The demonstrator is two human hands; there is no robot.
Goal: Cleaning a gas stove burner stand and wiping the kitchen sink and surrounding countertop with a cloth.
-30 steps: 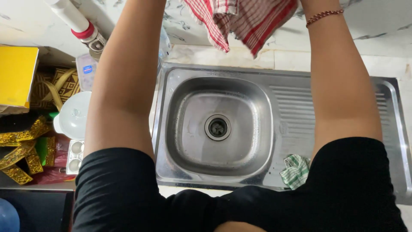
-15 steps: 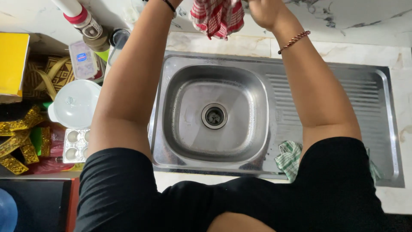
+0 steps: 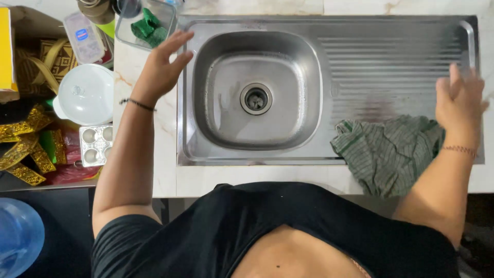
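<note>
Over the steel sink (image 3: 329, 154), both hands are spread open, empty: left hand (image 3: 163, 66) at its left rim, right hand (image 3: 459, 103) beside the green checked cloth (image 3: 386, 154).

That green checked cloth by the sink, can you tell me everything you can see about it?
The green checked cloth looks like thin woven fabric, pale green with darker lines. It lies crumpled in a loose heap on the ribbed draining board of the steel sink, and its lower edge spills over the sink's front rim onto the marble counter. The right hand is open just beside it, by its right edge; actual contact cannot be told.
</note>
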